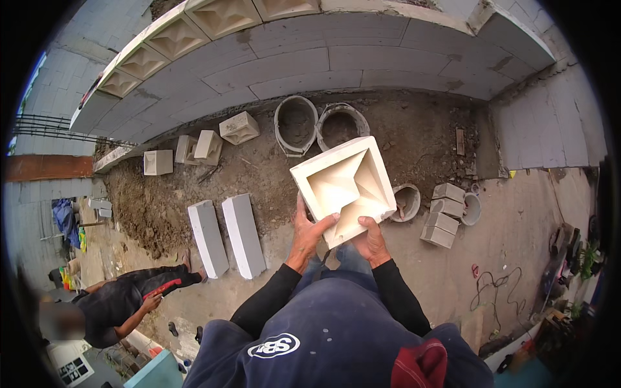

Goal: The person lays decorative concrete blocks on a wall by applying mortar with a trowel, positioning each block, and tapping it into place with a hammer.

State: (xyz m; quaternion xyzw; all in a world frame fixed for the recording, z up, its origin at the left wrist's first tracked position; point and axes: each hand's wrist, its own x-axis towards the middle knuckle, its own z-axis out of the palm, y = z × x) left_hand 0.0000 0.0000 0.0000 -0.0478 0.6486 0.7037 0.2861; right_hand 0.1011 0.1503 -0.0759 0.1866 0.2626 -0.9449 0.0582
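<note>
Between my two hands I hold a cream ventilation block (346,187), square-framed with a slanted, faceted hollow facing up. My left hand (308,234) grips its lower left side, thumb over the front edge. At the lower right my right hand (371,242) closes on the same block, its thumb also on the rim. The fingers behind the block are mostly hidden. Beyond it stand two round buckets, a left one (295,124) with grey-brown contents and a right one (341,124), partly covered by the block.
Ahead runs a grey block wall (291,64) topped with a row of similar blocks (223,14). Loose blocks (239,128) lie at its foot. Two long pale blocks (244,236) rest left of me, near another person (132,297). Stacked blocks (443,216) and a cable (498,288) are right.
</note>
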